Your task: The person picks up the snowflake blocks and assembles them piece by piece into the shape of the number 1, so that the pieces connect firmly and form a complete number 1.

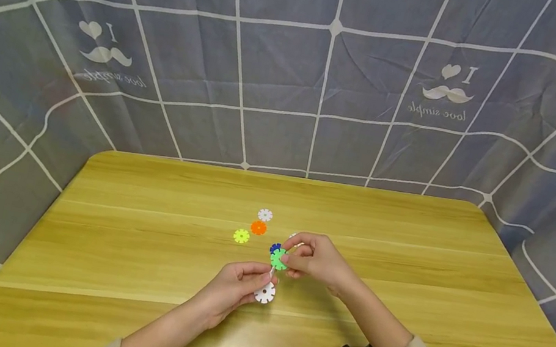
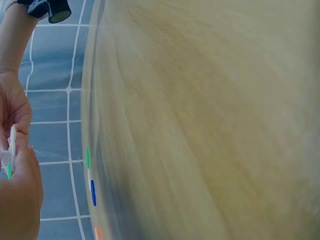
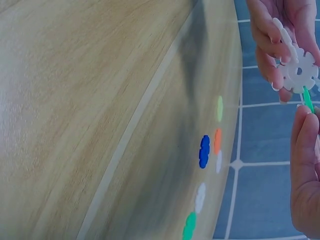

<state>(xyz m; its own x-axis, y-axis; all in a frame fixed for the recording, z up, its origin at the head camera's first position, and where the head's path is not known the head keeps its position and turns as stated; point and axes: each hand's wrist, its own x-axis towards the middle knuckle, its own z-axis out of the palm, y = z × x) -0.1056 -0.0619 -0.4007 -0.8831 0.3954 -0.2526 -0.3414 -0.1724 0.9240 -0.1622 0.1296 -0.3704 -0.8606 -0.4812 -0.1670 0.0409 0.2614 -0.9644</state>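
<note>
Green notched disc over wooden table, pinched by right hand; right-wrist view: edge-on, long axis 11-to-5 o'clock. Left hand, at its 8 o'clock, grips two-plus white notched discs. Loose, notched: one yellow disc, one orange disc, one part-covered blue disc, two loose white discs, one cut-off loose green disc.

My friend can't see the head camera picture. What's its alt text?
A left hand holds white notched discs and a right hand pinches a green disc nearby. Beyond them, a blue disc, yellow disc, orange disc and white disc lie on a wooden table, with a grey curtain behind.
</note>
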